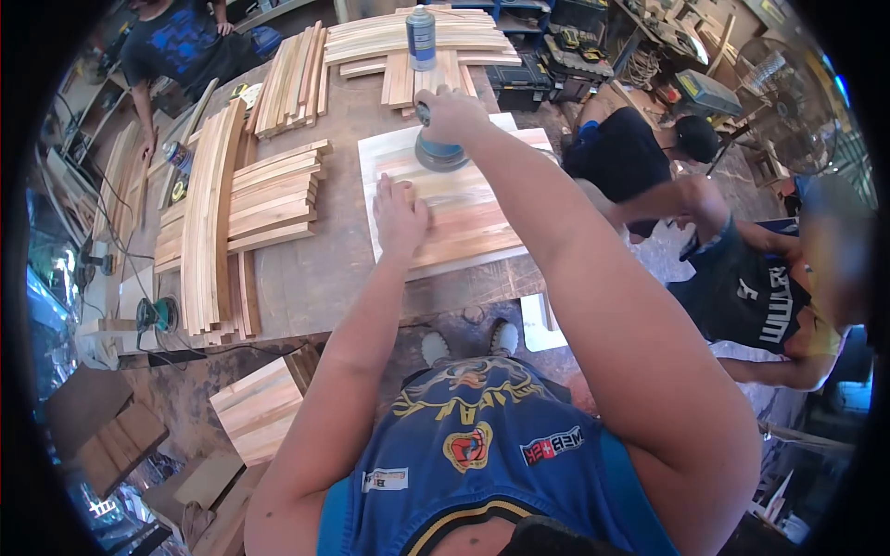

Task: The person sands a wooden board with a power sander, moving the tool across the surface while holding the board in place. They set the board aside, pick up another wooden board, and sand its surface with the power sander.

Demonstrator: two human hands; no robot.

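Observation:
A glued-up panel of wooden strips (468,222) lies on a white sheet (426,271) on the workbench. My right hand (454,120) is wrapped over the top of a round sander (439,156), whose blue lower part rests on the far half of the panel. My fingers and palm cover most of the sander's upper body. Nearer to me, my left hand (400,218) presses on the panel's left side, fingers extended and holding nothing. A blue spray can (421,39) stands on the strips beyond my right hand.
Stacks of wooden strips (273,199) lie on the bench (348,250) to the left and at the back (371,39). A green power tool (159,315) sits by the left corner with cords. People are at the right (760,287) and far left (176,46). A fan (783,107) stands right.

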